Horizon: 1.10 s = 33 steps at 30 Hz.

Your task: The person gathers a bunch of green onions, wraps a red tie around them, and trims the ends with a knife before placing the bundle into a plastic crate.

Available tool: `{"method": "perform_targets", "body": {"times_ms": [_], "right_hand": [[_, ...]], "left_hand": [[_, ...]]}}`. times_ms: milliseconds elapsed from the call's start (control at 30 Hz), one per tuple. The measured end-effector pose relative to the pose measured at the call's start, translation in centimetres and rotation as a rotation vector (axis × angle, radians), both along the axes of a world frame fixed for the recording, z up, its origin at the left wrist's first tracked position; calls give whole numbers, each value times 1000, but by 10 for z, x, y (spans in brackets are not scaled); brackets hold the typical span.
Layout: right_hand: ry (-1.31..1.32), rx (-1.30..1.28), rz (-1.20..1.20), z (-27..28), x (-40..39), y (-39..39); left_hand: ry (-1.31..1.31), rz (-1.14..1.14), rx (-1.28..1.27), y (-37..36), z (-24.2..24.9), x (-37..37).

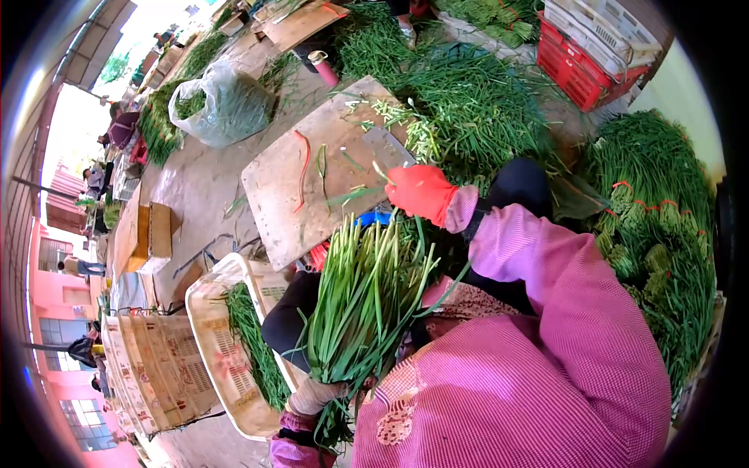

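A thick bunch of green chives (363,300) lies across my lap, its pale cut ends toward the board. My left hand (316,396), in a beige glove, is closed around the leafy end of the bunch. My right hand (421,193), in an orange glove, is closed over the board's near corner. A pale chive stalk (382,171) sticks out from its fingers. On the wooden board (269,191) lie a red tie strip (302,171), loose green leaves and a flat grey metal piece (386,148). Something blue (374,218) shows just behind the bunch.
Loose chives (476,109) are heaped beyond the board, and tied bundles (655,210) are stacked at the right. A white basket (250,413) holds more greens at my left. Also around are red crates (573,66), a plastic bag (226,109) and a pink bottle (324,70).
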State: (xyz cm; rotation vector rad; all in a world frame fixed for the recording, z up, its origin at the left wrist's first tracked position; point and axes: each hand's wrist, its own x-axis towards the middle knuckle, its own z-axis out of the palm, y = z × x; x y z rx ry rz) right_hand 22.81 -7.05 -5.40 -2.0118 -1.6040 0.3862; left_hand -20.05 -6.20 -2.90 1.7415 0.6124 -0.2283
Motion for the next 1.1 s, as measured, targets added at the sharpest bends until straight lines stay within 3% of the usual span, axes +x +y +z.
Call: {"method": "perform_targets", "body": {"times_ms": [33, 67, 133, 300, 400, 533, 567, 600, 667, 700, 767, 900, 1000, 1100], "right_hand": [[544, -210, -78, 29, -3, -7], [547, -212, -82, 32, -9, -7], [775, -377, 244, 35, -21, -5], [667, -602, 490, 31, -39, 9], [721, -551, 512, 36, -42, 7], [639, -363, 140, 32, -47, 5], [351, -182, 166, 18, -40, 9], [351, -181, 165, 9, -30, 13], [284, -37, -161, -3, -8, 22], [284, -36, -161, 0, 1, 23], [836, -33, -132, 3, 14, 20], [943, -299, 47, 8, 4, 25], [911, -165, 259, 0, -9, 30], [834, -82, 134, -8, -10, 33]], "left_hand": [[1, 1, -2, 0, 0, -1], [4, 4, -2, 1, 0, -2], [6, 7, -7, 3, 0, -3], [13, 8, 0, 5, 1, -4], [10, 4, 8, 5, 2, 0], [-4, -14, 14, 6, 3, 8], [-5, -17, 19, 6, 3, 10], [-6, -22, 22, 6, 4, 11], [-10, -21, 28, 7, 5, 13], [-10, -18, 31, 7, 5, 13], [-4, -17, 29, 8, 7, 12], [9, -17, 36, 6, 8, 7], [11, -18, 43, 6, 8, 7], [2, -23, 56, 5, 9, 11]]}}
